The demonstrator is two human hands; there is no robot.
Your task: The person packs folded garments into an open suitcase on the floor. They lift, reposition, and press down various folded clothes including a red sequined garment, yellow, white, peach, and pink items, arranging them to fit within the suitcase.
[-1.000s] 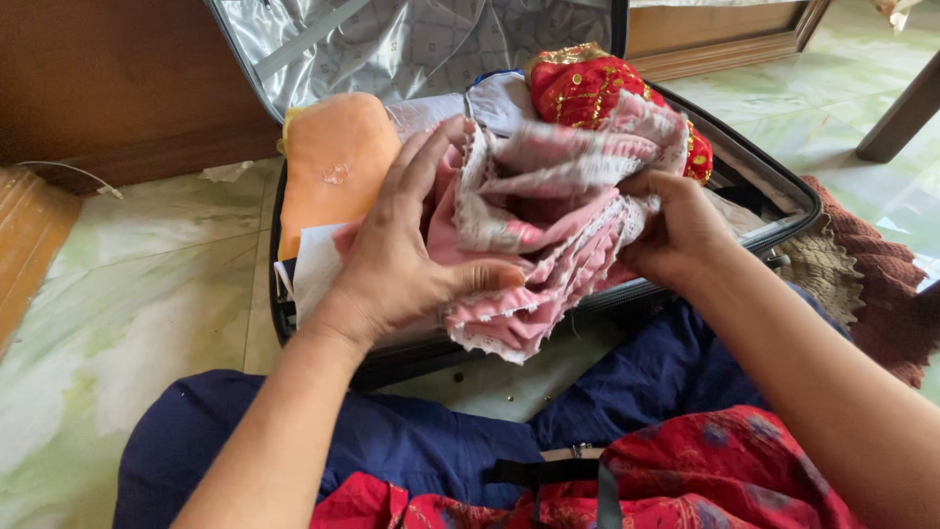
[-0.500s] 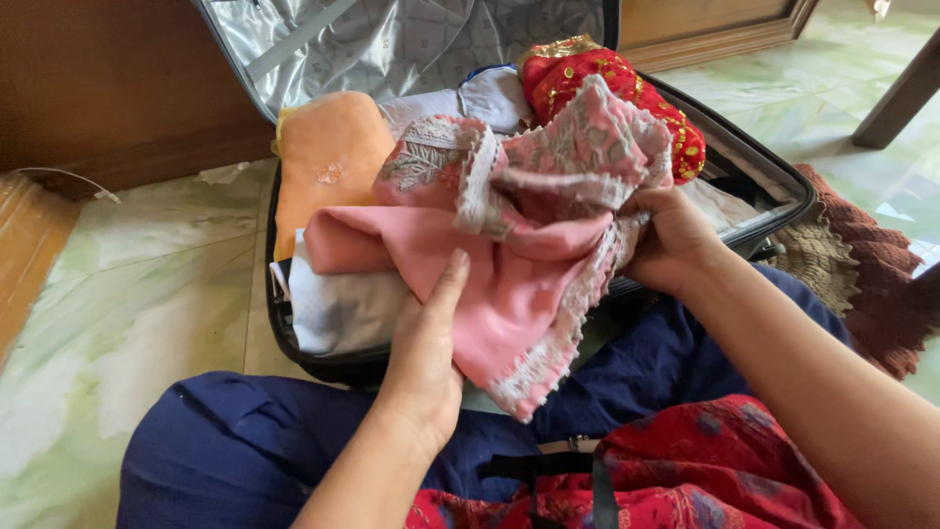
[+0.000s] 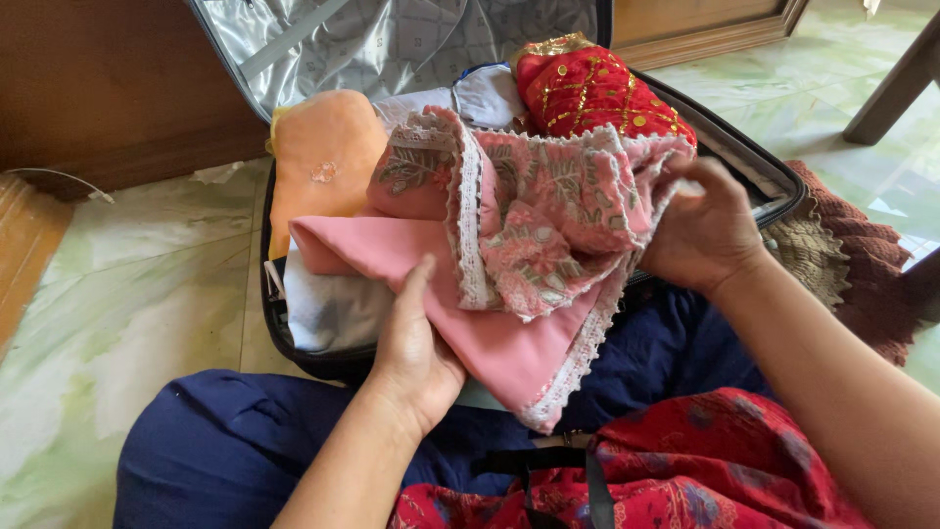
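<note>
A pink garment [image 3: 519,235] with white lace trim and leaf embroidery hangs over the near edge of an open dark suitcase [image 3: 284,333]. My left hand [image 3: 416,343] grips its plain pink lower part from underneath, thumb on top. My right hand [image 3: 705,230] holds the embroidered right edge, fingers curled into the cloth. Packed inside the suitcase are an orange fabric bundle [image 3: 323,162], a red garment with gold embroidery [image 3: 597,93] and pale grey-white cloth [image 3: 333,309].
The suitcase's silver-lined lid [image 3: 392,39] stands open against wooden furniture [image 3: 108,88]. A brown crocheted mat [image 3: 862,264] lies at right. A dark furniture leg [image 3: 886,93] stands at far right. My lap in blue and red clothing [image 3: 392,460] fills the foreground on the pale green marble floor [image 3: 127,304].
My left hand dropped from on top of the bunched pink garment to under its lower edge. The garment has spread open, showing its embroidered side. My right hand shifted slightly right.
</note>
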